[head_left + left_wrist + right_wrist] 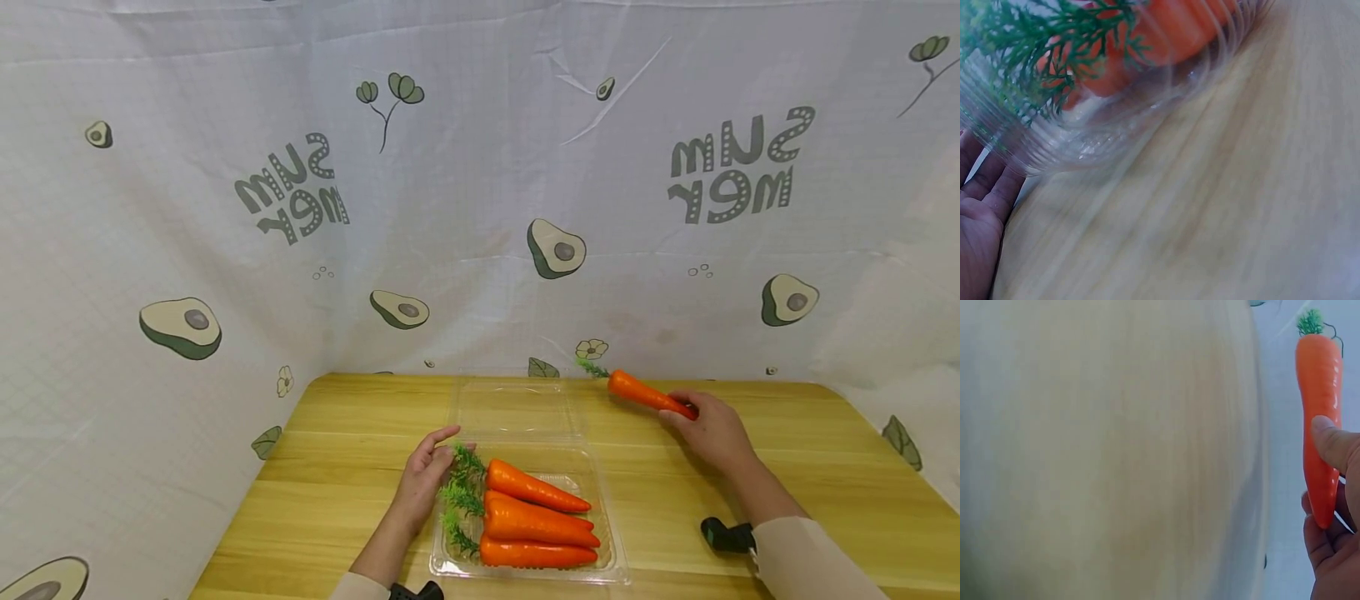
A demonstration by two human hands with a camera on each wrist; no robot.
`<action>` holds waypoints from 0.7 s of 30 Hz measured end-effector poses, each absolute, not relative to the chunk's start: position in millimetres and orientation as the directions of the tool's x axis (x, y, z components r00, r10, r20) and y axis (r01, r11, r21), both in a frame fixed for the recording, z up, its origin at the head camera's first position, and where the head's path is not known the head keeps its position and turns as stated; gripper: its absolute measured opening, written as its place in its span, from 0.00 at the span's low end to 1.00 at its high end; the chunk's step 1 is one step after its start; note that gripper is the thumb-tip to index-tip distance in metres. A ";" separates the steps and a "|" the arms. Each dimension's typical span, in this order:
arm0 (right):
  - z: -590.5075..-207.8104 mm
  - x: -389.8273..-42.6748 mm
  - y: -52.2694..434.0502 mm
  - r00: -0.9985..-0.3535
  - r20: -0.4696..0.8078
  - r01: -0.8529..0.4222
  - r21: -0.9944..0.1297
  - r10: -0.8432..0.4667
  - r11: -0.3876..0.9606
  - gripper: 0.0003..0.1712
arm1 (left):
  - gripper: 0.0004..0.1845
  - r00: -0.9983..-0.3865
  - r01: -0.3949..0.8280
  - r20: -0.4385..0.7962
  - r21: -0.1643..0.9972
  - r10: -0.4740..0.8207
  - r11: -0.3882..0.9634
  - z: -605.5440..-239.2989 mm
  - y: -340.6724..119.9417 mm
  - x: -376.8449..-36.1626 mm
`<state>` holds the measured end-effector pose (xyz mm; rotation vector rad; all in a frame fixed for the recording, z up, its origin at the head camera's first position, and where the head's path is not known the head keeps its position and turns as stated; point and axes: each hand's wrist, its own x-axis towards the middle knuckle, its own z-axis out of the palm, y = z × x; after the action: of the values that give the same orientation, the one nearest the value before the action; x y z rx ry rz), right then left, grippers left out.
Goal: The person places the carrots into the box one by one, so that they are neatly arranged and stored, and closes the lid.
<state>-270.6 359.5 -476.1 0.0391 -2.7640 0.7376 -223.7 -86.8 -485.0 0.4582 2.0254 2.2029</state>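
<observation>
My right hand (717, 435) pinches an orange carrot (639, 390) near its narrow tip, above the table at the right. Its green leafy top points away to the left; in the right wrist view the thumb (1329, 439) presses on its side. A clear plastic container (617, 572) sits at the front middle, holding several carrots (536, 518) side by side, leafy ends left and tips right. At the container's left side is my left hand (422, 485), its fingers extended beside the wall. The left wrist view shows these fingers (999, 187) at the clear ribbed wall.
The container's clear lid (517, 410) lies folded back behind it. Wood-grain table (360, 433) surface extends to both sides. A white curtain (480, 200) printed with avocados hangs behind and at the sides. Dark devices (726, 535) are worn at both wrists.
</observation>
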 end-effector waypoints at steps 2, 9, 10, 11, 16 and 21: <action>-473.3 -267.9 357.5 -0.962 0.269 -0.086 -0.492 0.057 0.866 0.30 | 0.21 -0.947 0.118 0.142 0.988 0.290 -0.096 -484.9 -87.1 -223.6; -465.1 -260.2 351.4 -0.957 0.281 -0.093 -0.512 0.064 0.854 0.30 | 0.20 -0.953 0.113 0.140 0.987 0.269 -0.113 -485.1 -85.8 -223.9; -464.5 -259.5 350.5 -0.957 0.281 -0.093 -0.514 0.065 0.853 0.30 | 0.20 -0.954 0.112 0.140 0.987 0.267 -0.116 -485.0 -85.5 -223.8; -464.0 -258.8 349.6 -0.957 0.283 -0.094 -0.514 0.064 0.853 0.31 | 0.20 -0.954 0.111 0.139 0.987 0.264 -0.117 -485.1 -85.4 -223.7; -459.5 -254.5 342.4 -0.954 0.293 -0.107 -0.521 0.059 0.847 0.30 | 0.20 -0.954 0.116 0.141 0.987 0.265 -0.111 -484.9 -85.5 -223.3; -453.4 -249.3 332.2 -0.947 0.318 -0.144 -0.525 0.037 0.839 0.27 | 0.20 -0.951 0.120 0.145 0.987 0.271 -0.108 -484.9 -85.8 -223.4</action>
<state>-249.3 332.2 -453.4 0.0812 -2.7015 0.8063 -223.4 -85.8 -484.9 0.4470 2.0258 2.2193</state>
